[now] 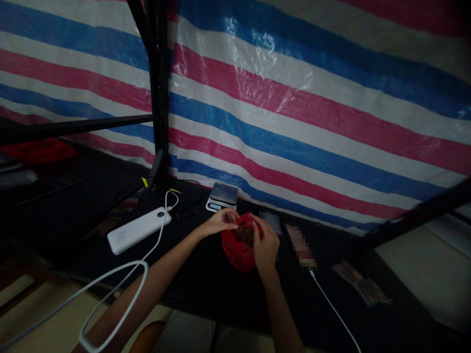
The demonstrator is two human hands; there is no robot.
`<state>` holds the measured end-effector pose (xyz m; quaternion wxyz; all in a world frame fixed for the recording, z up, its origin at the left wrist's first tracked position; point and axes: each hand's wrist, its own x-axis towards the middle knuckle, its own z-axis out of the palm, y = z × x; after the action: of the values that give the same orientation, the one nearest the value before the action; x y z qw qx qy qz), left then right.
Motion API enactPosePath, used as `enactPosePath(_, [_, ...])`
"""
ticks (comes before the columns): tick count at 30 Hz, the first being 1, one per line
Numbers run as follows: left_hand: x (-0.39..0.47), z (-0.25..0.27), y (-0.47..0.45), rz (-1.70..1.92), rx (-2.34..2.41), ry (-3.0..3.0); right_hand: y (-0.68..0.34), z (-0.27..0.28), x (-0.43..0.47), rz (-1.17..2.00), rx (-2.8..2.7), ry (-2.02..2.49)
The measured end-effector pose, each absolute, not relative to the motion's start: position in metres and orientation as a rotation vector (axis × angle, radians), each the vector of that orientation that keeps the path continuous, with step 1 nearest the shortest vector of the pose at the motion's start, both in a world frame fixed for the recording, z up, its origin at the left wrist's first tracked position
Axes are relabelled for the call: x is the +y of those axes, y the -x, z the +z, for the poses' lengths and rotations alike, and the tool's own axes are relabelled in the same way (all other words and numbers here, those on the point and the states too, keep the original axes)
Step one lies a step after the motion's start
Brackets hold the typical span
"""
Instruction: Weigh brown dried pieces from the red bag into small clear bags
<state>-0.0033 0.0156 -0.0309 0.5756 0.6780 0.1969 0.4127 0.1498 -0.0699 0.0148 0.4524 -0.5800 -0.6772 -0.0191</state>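
A red plastic bag (237, 252) stands on the black table with its mouth open, and small brown bits (246, 234) show inside. My left hand (220, 222) is closed at the bag's left rim, thumb and fingers pinched together. Something small and see-through shows between its fingers, too dim to make out. On the opposite side, my right hand (265, 242) pinches the bag's right rim, fingertips over the opening. Just behind the bag is a small white kitchen scale (222, 196) with a dark top. Clear plastic bags (271, 223) lie behind my right hand.
A white power bank (138, 230) with a white cable (161, 238) lies to the left. To the right are a phone (300, 246) on a cable and small filled clear packets (362, 283). A striped plastic sheet (294, 117) hangs behind, beside a black metal post (159, 98).
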Motion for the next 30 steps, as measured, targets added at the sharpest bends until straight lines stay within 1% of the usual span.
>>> enactPosePath(3, [0.025, -0.031, 0.000, 0.991, 0.457, -1.595, -0.167, 0.004, -0.064, -0.018, -1.664, 1.478])
enactPosePath(5, [0.040, -0.026, -0.003, 1.049, 0.501, -1.628, -0.171, -0.006, -0.057, 0.057, -1.825, 1.506])
enactPosePath(8, [0.072, -0.010, -0.009, 1.228, 0.672, -1.762, -0.168, -0.024, -0.045, 0.124, -2.149, 1.491])
enactPosePath(12, [0.116, 0.004, -0.017, 1.352, 0.977, -1.996, -0.162, -0.051, -0.032, 0.096, -2.360, 1.541])
enactPosePath(15, [0.134, -0.004, -0.022, 1.182, 1.130, -2.211, -0.162, -0.069, -0.024, 0.082, -2.424, 1.593])
enactPosePath(18, [0.139, -0.024, -0.024, 0.980, 1.155, -2.348, -0.164, -0.080, -0.020, 0.048, -2.450, 1.596])
enactPosePath(24, [0.136, -0.046, -0.022, 0.860, 1.152, -2.431, -0.165, -0.090, -0.017, -0.058, -2.462, 1.597])
enactPosePath(30, [0.129, -0.037, -0.015, 0.807, 1.092, -2.601, -0.163, -0.086, -0.019, -0.044, -2.456, 1.561])
